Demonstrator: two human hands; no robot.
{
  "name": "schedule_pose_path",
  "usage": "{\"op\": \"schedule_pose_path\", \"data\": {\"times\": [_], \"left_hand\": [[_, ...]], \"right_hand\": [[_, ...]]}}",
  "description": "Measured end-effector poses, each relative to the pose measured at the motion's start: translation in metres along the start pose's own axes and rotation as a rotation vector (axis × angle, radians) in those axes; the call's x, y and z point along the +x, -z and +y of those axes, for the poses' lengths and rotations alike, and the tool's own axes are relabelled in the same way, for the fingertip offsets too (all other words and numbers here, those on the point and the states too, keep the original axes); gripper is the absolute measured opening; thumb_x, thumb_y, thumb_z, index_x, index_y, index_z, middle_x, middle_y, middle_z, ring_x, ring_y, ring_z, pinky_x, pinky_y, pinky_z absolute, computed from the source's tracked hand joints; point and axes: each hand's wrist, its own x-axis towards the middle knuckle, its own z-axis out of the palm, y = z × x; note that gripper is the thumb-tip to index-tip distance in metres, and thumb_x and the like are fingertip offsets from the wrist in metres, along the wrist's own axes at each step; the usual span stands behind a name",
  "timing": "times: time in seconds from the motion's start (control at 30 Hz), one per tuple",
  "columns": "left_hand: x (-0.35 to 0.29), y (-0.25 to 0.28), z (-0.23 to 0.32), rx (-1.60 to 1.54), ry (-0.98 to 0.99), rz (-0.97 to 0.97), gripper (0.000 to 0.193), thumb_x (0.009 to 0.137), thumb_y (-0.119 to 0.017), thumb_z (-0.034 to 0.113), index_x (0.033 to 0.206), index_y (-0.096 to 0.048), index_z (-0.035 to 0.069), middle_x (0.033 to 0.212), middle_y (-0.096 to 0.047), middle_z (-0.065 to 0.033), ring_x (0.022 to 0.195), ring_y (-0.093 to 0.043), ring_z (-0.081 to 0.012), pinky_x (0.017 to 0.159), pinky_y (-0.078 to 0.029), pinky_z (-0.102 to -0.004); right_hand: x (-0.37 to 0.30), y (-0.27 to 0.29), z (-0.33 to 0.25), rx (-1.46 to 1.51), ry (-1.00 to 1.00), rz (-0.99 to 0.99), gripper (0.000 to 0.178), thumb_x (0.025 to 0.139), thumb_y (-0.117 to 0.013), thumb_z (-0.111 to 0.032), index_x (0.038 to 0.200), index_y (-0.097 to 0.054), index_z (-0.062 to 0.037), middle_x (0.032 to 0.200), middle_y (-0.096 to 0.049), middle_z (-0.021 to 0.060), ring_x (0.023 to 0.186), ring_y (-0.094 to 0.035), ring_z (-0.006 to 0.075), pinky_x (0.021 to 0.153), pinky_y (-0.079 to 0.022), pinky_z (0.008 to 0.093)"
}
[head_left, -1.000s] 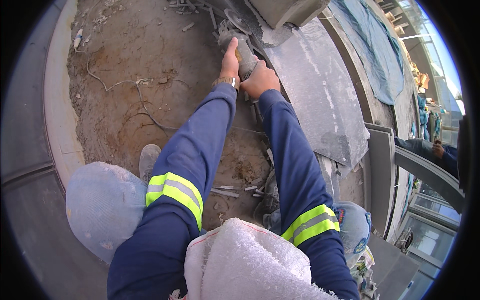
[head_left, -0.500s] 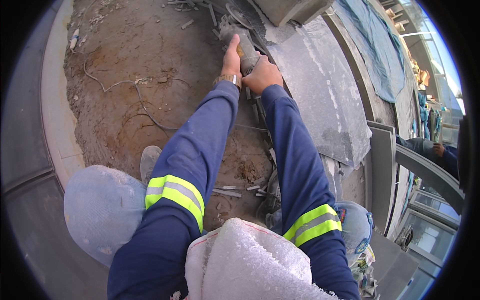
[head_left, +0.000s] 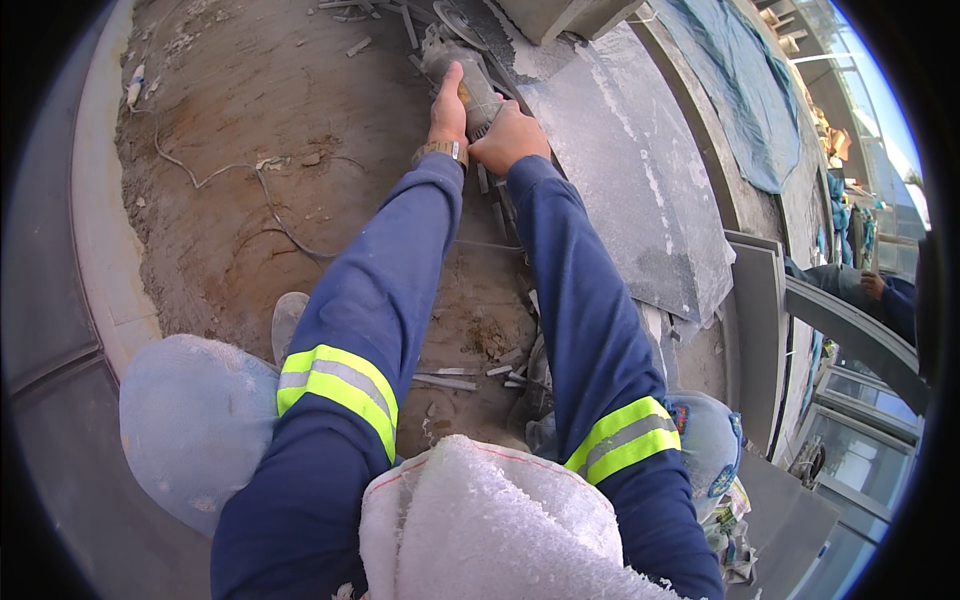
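"So, where's the angle grinder (head_left: 478,106) rel to the fingers?"

"In both hands, approx 12 o'clock of the view. L hand (head_left: 447,112) has its thumb along the grinder's 9 o'clock side; other fingers mostly hidden, so can't tell exactly how they wrap. R hand (head_left: 512,138) is closed round the rear end"

"Long axis?"

"Body runs approx 5 to 11 o'clock, gear head (head_left: 438,50) at the far end. Cutting disc (head_left: 461,24) sits approx 1 o'clock off the head, on the side of the grey stone slab (head_left: 630,170)"

"Which hand's nearer what?"

"L's nearer the disc; R's nearer the slab, whose edge is just beside it at 3 o'clock. Disc touching stone, or spinning? Can't tell"

"Anything else?"

"Grey cable (head_left: 276,212) on the dirt (head_left: 240,110), 8 o'clock of the hands; loose strips (head_left: 447,382) at 6 o'clock, btwn the sleeves (head_left: 385,260)"
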Motion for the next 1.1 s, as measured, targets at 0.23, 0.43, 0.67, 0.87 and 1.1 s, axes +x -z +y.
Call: {"op": "schedule_pose_path", "data": {"times": [0.23,0.43,0.67,0.87,1.1], "left_hand": [[-0.019,-0.008,-0.006,0.019,-0.001,0.028,0.05,0.094,-0.063,0.049,0.117,-0.061,0.004,0.101,-0.069,-0.0083,0.084,-0.068,-0.0253,0.077,-0.057,-0.0389],[-0.032,-0.008,-0.012,0.016,-0.025,0.034,0.055,0.095,-0.061,0.052,0.115,-0.062,0.002,0.097,-0.069,-0.0107,0.077,-0.069,-0.0256,0.073,-0.057,-0.0385],[-0.037,-0.003,-0.02,0.0,0.005,0.01,0.054,0.095,-0.059,0.053,0.114,-0.062,0.002,0.093,-0.07,-0.0117,0.076,-0.069,-0.027,0.072,-0.058,-0.0391],[-0.05,-0.007,-0.023,0.025,0.001,0.013,0.059,0.096,-0.058,0.054,0.118,-0.061,-0.001,0.095,-0.07,-0.0122,0.075,-0.069,-0.0262,0.072,-0.057,-0.0377],[-0.047,-0.003,-0.03,0.035,-0.001,0.003,0.065,0.096,-0.058,0.054,0.132,-0.056,-0.001,0.117,-0.065,-0.0096,0.096,-0.065,-0.0205,0.087,-0.052,-0.0332]], "right_hand": [[-0.016,0.006,0.005,-0.025,-0.027,-0.017,0.085,0.072,-0.078,-0.039,0.14,-0.045,0.0001,0.12,-0.066,0.0259,0.113,-0.065,0.0393,0.099,-0.051,0.0436],[-0.029,0.007,0.011,-0.01,0.011,0.003,0.084,0.069,-0.079,-0.038,0.134,-0.049,0.0054,0.115,-0.067,0.0297,0.11,-0.065,0.0427,0.096,-0.052,0.0459],[-0.042,0.011,0.013,-0.049,-0.022,-0.023,0.091,0.071,-0.08,-0.041,0.146,-0.042,-0.0056,0.116,-0.068,0.0239,0.111,-0.066,0.0392,0.097,-0.052,0.0444],[-0.048,0.011,0.019,-0.058,-0.009,-0.013,0.086,0.072,-0.079,-0.039,0.142,-0.045,-0.0023,0.114,-0.069,0.0245,0.109,-0.066,0.0396,0.096,-0.052,0.0445],[-0.051,0.012,0.021,-0.069,-0.015,-0.015,0.085,0.072,-0.079,-0.038,0.141,-0.045,-0.0016,0.112,-0.069,0.0256,0.108,-0.067,0.0402,0.096,-0.052,0.0447]]}}
